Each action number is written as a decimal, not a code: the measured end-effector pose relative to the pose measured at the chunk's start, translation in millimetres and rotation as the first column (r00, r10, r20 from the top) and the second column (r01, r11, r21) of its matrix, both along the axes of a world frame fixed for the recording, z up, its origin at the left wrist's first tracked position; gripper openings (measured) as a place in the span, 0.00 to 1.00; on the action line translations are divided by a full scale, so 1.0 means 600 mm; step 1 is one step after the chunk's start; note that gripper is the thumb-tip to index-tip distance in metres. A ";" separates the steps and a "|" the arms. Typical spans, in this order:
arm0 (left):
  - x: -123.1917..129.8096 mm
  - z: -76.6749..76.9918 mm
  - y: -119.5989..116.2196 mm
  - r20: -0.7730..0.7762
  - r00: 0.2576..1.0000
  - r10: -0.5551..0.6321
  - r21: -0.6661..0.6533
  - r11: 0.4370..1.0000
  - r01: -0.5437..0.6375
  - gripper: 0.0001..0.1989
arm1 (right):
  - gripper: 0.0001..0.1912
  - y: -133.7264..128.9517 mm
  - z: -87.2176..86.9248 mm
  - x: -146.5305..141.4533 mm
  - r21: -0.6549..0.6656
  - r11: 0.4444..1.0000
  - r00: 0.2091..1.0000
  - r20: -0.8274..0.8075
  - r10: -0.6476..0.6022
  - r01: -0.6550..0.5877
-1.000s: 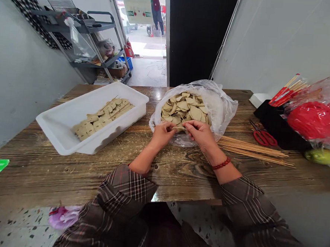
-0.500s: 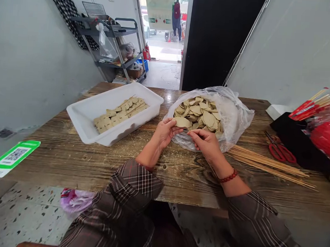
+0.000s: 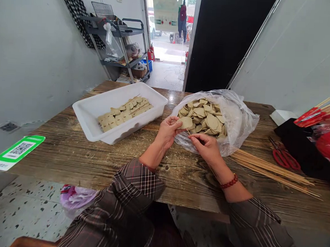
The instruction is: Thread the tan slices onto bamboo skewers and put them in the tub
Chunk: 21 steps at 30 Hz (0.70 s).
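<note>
Between the thumb and fingers of my left hand [image 3: 167, 133] is a flat, beige, rounded slice [image 3: 185, 123], held at the near edge of a clear plastic bag [image 3: 237, 122]. My right hand [image 3: 207, 147] pinches a thin wooden skewer [image 3: 188, 132], its tip close to the slice; whether they touch I cannot tell. The open bag holds a heap of similar slices [image 3: 202, 111]. To the left stands a white plastic tub [image 3: 116, 137] with skewered slices [image 3: 120, 115] laid in it. A bundle of bare skewers [image 3: 274, 169] lies right of my right hand.
Red-handled scissors [image 3: 286, 159] lie at the right beside a black holder [image 3: 295, 142] with red-wrapped sticks [image 3: 313, 112]. A green-and-white QR card [image 3: 16, 151] is at the table's left edge. Beyond the wooden table [image 3: 95, 167] stands a grey shelf cart [image 3: 117, 33].
The slice in my left hand is tilted up more and shows more of its face. The skewer tip now shows beyond my right fingers. The whole view has shifted slightly.
</note>
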<state>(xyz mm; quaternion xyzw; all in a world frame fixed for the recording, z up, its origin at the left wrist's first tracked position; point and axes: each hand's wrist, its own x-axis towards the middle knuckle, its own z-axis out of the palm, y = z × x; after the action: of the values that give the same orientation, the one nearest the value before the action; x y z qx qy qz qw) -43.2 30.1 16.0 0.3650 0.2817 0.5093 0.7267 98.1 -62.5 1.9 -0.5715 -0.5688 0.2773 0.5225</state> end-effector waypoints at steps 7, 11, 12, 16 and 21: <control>0.001 0.009 -0.009 -0.024 0.999 0.042 0.053 0.998 -0.041 0.20 | 0.14 0.002 -0.003 0.004 0.007 1.000 0.999 0.042 -0.018 0.018; 0.002 0.013 -0.011 -0.057 0.997 0.059 0.067 0.996 -0.056 0.19 | 0.14 0.004 -0.008 0.006 0.005 1.000 0.998 0.057 -0.027 0.026; 0.002 0.014 -0.011 -0.069 0.996 0.063 0.072 0.996 -0.058 0.19 | 0.15 0.004 -0.009 0.007 0.003 1.000 0.998 0.061 -0.026 0.026; 0.003 0.015 -0.012 -0.117 0.990 0.082 0.110 0.991 -0.069 0.17 | 0.15 0.007 -0.014 0.009 -0.009 1.000 0.997 0.072 -0.029 0.030; 0.005 0.012 -0.011 -0.184 0.977 0.110 0.184 0.980 -0.076 0.13 | 0.15 0.009 -0.014 0.008 -0.019 0.998 0.995 0.084 -0.060 0.061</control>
<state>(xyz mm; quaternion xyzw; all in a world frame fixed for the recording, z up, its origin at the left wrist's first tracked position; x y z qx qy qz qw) -40.0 23.3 23.2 0.4618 0.3219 0.5278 0.6361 103.1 -57.0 -6.6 -0.6050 -0.5696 0.2433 0.5004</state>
